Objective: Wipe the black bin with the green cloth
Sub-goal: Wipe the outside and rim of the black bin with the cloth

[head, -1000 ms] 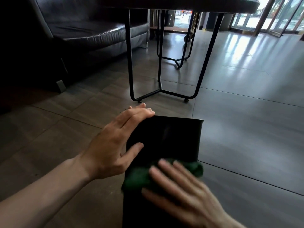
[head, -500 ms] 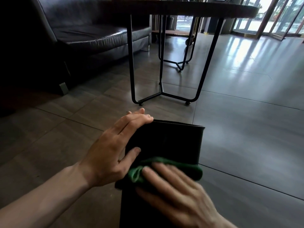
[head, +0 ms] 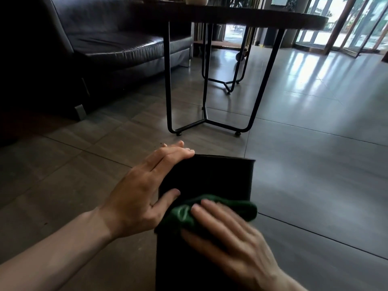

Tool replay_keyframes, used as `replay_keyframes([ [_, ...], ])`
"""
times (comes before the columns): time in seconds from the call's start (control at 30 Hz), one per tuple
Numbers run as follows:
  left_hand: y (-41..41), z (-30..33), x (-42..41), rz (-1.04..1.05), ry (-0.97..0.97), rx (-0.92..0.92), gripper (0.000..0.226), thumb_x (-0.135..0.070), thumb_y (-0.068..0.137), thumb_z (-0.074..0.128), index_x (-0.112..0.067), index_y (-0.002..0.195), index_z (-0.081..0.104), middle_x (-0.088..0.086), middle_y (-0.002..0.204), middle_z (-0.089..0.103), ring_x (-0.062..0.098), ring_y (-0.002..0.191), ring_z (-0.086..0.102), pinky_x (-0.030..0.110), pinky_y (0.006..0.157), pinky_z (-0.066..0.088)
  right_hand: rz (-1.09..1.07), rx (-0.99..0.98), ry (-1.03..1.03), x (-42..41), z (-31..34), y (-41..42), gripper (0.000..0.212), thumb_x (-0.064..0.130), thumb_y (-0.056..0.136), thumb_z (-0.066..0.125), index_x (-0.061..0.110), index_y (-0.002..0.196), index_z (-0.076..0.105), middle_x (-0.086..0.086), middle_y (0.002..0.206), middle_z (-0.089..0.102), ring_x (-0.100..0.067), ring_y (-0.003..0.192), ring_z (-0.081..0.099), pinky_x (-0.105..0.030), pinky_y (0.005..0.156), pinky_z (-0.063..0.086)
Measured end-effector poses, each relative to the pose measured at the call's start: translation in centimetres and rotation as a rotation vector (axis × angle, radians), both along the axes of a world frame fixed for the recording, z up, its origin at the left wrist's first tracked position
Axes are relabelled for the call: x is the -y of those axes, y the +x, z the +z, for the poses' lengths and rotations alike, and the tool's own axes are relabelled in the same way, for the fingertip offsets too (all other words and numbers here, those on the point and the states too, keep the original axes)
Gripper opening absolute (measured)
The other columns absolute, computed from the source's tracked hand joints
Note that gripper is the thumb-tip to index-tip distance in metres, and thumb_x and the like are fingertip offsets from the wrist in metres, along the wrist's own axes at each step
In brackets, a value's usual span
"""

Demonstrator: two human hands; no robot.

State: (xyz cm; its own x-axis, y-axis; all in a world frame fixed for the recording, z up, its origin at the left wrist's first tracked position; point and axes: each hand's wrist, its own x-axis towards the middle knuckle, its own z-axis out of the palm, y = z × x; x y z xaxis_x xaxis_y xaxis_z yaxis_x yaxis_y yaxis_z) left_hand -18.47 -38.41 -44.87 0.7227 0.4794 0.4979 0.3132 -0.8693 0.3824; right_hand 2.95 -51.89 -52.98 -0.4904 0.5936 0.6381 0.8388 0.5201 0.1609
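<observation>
The black bin (head: 214,177) lies on its side on the tiled floor, its far end pointing away from me. My left hand (head: 144,190) grips the bin's left edge, fingers curled over the far corner and thumb on the top face. My right hand (head: 226,234) lies flat on the green cloth (head: 212,211) and presses it onto the bin's top face, about halfway along. The cloth is bunched, with its right end reaching the bin's right edge.
A round dark table (head: 241,15) on thin black metal legs (head: 168,80) stands just beyond the bin. A dark leather sofa (head: 109,43) fills the upper left. A second metal stand (head: 228,80) is farther back. Grey floor tiles (head: 315,143) stretch to the right toward glass doors.
My right hand has slid the green cloth a little farther up the bin's top face. The left hand keeps its hold on the left edge. The view has tilted up slightly.
</observation>
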Motion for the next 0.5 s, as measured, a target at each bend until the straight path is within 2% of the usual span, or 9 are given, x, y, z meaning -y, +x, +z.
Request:
replay_keyframes([
  [0.13,-0.1,-0.1,-0.1,0.041,-0.018,-0.001,0.072,-0.016,0.085,0.072,-0.017,0.152,0.044,-0.007,0.153,0.048,0.007,0.152,0.036,0.029,0.127,0.029,-0.271,-0.376,0.021,-3.4,3.8,1.9,0.046,0.007,0.102,0.053,0.02,0.146,0.06,-0.015,0.157,0.048,-0.033,0.15,0.043,-0.051,0.109,0.053],
  [0.2,-0.2,-0.2,0.0,0.055,-0.014,0.001,0.072,-0.018,0.085,0.071,-0.017,0.152,0.044,-0.008,0.153,0.048,0.006,0.152,0.036,0.031,0.127,0.029,-0.317,-0.418,0.036,-4.2,4.3,1.4,0.043,0.01,0.106,0.047,0.018,0.146,0.059,-0.017,0.156,0.049,-0.035,0.149,0.044,-0.051,0.108,0.054],
  [0.23,-0.3,-0.3,0.0,0.059,-0.014,0.004,0.072,-0.018,0.085,0.071,-0.018,0.152,0.044,-0.008,0.153,0.047,0.006,0.152,0.036,0.034,0.127,0.03,-0.288,-0.393,0.037,-3.8,3.7,0.9,0.04,0.013,0.108,0.047,0.018,0.146,0.059,-0.018,0.156,0.049,-0.035,0.149,0.044,-0.052,0.109,0.053],
  [0.33,-0.8,-0.5,-0.4,0.066,0.001,0.004,0.072,-0.016,0.085,0.07,-0.018,0.152,0.044,-0.009,0.153,0.047,0.007,0.152,0.036,0.039,0.127,0.03,-0.131,-0.176,0.008,-0.6,0.1,-0.7,0.048,0.015,0.099,0.07,0.024,0.145,0.061,-0.015,0.157,0.05,-0.033,0.148,0.046,-0.048,0.111,0.051],
  [0.43,-1.1,-0.6,-0.4,0.044,0.012,-0.001,0.068,-0.026,0.089,0.065,-0.019,0.153,0.043,-0.012,0.154,0.046,0.006,0.153,0.035,0.035,0.127,0.029,-0.021,0.043,-0.06,2.6,-1.8,-1.0,0.042,0.025,0.103,0.065,0.03,0.145,0.06,-0.007,0.155,0.054,-0.028,0.149,0.046,-0.041,0.112,0.051],
  [0.5,-1.0,-0.7,-0.5,0.042,0.015,0.001,0.068,-0.03,0.088,0.063,-0.019,0.153,0.042,-0.011,0.154,0.046,0.006,0.152,0.036,0.029,0.127,0.027,-0.026,-0.018,-0.078,2.3,-1.0,0.3,0.043,0.022,0.101,0.065,0.027,0.144,0.062,-0.01,0.155,0.054,-0.03,0.148,0.048,-0.044,0.112,0.051],
])
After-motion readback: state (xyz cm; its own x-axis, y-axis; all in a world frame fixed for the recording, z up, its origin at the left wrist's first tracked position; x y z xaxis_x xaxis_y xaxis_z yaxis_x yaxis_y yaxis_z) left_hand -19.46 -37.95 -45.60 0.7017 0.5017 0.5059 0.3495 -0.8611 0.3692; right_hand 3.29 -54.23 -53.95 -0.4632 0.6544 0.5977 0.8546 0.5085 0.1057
